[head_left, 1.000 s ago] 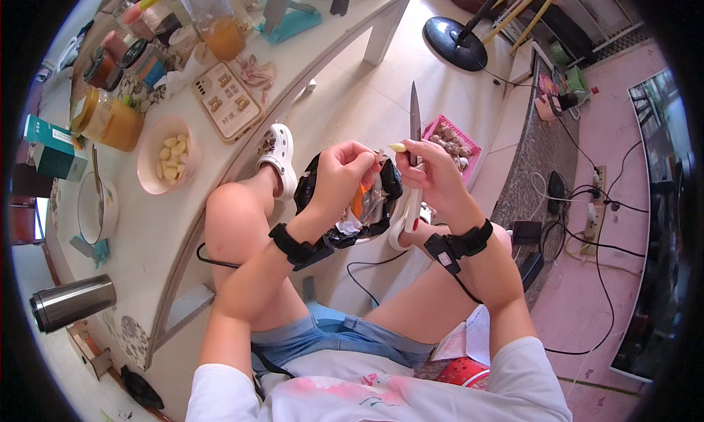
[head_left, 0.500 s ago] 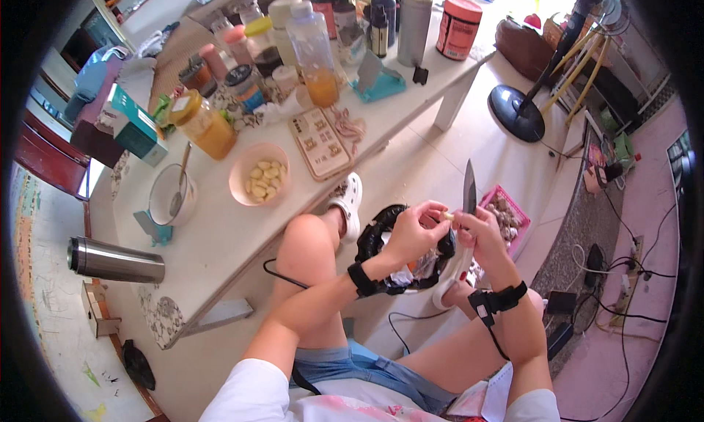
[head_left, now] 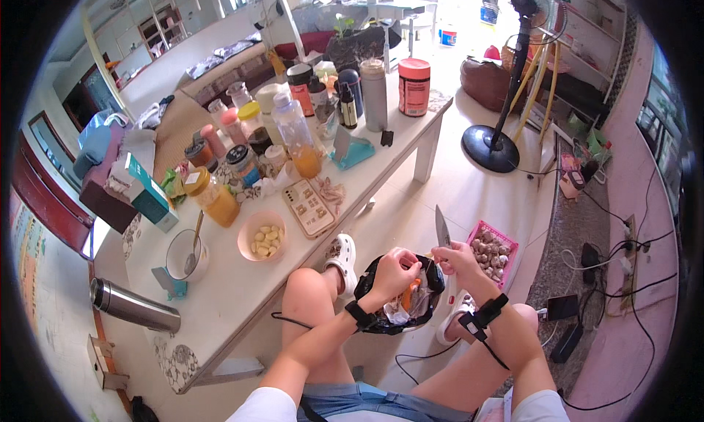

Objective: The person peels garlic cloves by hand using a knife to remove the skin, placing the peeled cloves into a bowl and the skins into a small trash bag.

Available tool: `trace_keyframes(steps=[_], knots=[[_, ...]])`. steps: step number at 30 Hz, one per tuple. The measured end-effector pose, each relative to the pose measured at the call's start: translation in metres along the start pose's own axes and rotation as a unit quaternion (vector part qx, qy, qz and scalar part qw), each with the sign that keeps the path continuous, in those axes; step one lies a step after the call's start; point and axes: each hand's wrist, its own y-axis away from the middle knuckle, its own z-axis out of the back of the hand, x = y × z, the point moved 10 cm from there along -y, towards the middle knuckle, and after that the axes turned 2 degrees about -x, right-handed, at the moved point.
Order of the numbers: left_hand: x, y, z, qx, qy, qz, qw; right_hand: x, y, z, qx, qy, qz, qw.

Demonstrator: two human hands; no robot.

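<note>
My right hand [head_left: 457, 259] is curled closed around a knife with a pointed grey metal blade [head_left: 442, 228], near my left hand [head_left: 394, 271], pinched together above a black-bagged round bin [head_left: 438, 287], on what I cannot tell, and a slipping grip could cut it.

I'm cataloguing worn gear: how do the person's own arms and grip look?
Both sleeves are white; the left grip and right grip are ungloved. Black left wristband; black right wristband carrying a dark boxy module with a thin black cable.
</note>
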Motion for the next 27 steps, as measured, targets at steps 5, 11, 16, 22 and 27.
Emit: trace_keyframes(steps=[5,11,16,22,27], knots=[[-0.026,0.0,-0.004,0.033,0.07,-0.018,0.997,-0.008,0.002,-0.002,0.031,0.007,-0.002,0.999],[-0.042,0.001,0.004,0.045,0.069,-0.033,0.996,-0.006,0.007,-0.019,0.064,0.005,-0.013,0.998],[-0.102,-0.002,0.06,-0.014,-0.076,-0.093,0.993,0.006,0.012,-0.03,0.077,-0.046,-0.007,0.996],[-0.131,-0.01,0.181,-0.132,-0.176,-0.095,0.971,0.016,0.01,-0.01,0.019,-0.066,0.036,0.997],[-0.109,-0.003,0.26,-0.196,-0.31,-0.097,0.925,0.005,-0.001,-0.001,0.019,-0.128,0.023,0.991]])
